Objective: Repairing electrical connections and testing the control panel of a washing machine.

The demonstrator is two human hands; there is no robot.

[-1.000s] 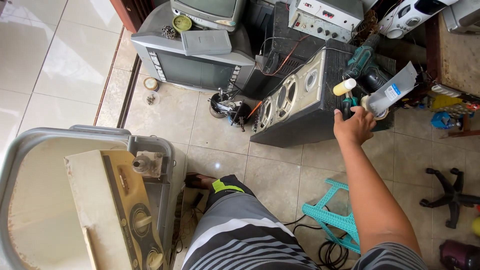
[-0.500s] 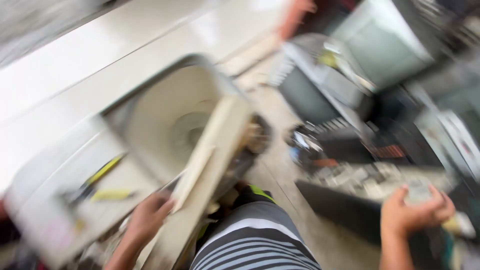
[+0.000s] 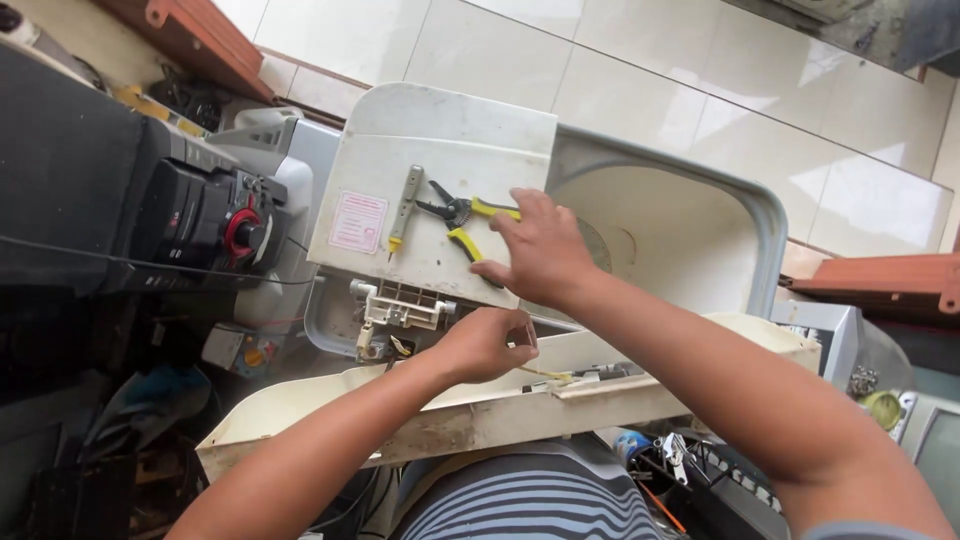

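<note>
- This looks like a small appliance and electronics repair workshop set up on a tiled floor [image 3: 640,70].
- Under both hands lies an opened washing machine [image 3: 690,225], its white lid panel [image 3: 440,150] serving as a work surface.
- Just beside the right hand [image 3: 535,250], yellow-handled pliers [image 3: 462,215] rest on that panel, with a slim tester-like tool [image 3: 405,205] a little further left.
- The left hand [image 3: 485,345] sits at a detached cream control panel [image 3: 500,400] with exposed wiring.
- Well left of the hands stands a black stereo with a red knob [image 3: 215,230].
- Far right of the hands are old grey television sets [image 3: 850,345].
- Loose parts and cables clutter the floor below the arms.
</note>
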